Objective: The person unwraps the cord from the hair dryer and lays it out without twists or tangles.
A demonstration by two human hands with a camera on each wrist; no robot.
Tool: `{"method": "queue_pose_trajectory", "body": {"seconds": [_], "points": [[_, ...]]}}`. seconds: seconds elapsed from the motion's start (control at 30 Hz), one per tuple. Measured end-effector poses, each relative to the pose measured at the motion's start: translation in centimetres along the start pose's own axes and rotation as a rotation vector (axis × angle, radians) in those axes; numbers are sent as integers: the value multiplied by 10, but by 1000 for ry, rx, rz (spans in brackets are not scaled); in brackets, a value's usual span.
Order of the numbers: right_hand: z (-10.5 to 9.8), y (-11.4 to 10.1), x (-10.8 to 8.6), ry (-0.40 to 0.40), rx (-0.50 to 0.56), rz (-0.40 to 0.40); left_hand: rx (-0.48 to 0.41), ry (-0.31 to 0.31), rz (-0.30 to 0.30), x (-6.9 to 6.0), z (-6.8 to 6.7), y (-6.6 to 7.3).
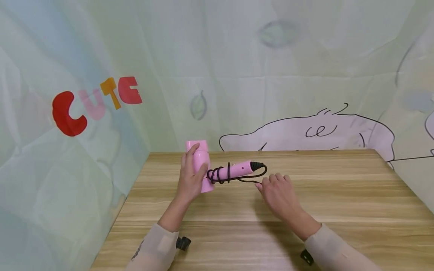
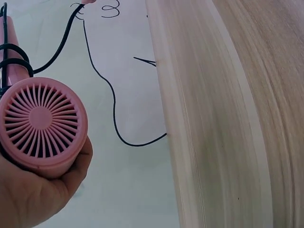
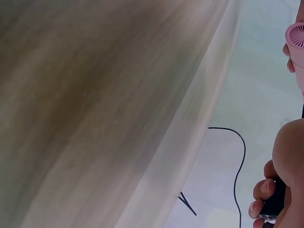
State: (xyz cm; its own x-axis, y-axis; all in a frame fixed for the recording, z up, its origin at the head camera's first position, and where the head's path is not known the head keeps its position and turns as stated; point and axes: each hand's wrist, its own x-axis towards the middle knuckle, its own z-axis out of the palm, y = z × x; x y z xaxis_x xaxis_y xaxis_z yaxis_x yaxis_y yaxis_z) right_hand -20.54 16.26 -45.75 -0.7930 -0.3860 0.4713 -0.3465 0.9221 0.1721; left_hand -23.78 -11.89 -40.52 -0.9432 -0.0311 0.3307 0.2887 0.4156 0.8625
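Note:
My left hand [image 1: 190, 182] grips the barrel of a pink hair dryer [image 1: 202, 159] above the table, thumb on the near side. The dryer's round slatted intake grille [image 2: 41, 118] faces the left wrist camera. Its handle [image 1: 243, 169] points right, with a black cord [image 1: 228, 174] wound round it in several loops. From the loops a free length runs to my right hand [image 1: 279, 195], whose fingers curl round the black plug [image 3: 274, 203] at its end. Metal shows at the plug's tip in the right wrist view; much of the plug is hidden by the hand.
Below both hands lies a wood-grain table [image 1: 230, 241]. Behind and to the left hangs a pale printed backdrop [image 1: 230, 75] with cartoon drawings and coloured letters. Dark wrist straps [image 1: 183, 243] show at both cuffs.

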Motion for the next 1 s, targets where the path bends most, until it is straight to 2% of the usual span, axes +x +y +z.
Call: {"method": "queue_pose_trajectory", "body": {"seconds": [0.33, 0.67, 1.0], "points": [[-1, 7, 2, -20, -30, 51, -16, -80, 64, -3, -6, -5], [-6, 12, 10, 63, 16, 83, -43, -182, 116, -4, -9, -10], [-17, 16, 16, 95, 19, 90, 13, -234, 129, -6, -8, -12]]}}
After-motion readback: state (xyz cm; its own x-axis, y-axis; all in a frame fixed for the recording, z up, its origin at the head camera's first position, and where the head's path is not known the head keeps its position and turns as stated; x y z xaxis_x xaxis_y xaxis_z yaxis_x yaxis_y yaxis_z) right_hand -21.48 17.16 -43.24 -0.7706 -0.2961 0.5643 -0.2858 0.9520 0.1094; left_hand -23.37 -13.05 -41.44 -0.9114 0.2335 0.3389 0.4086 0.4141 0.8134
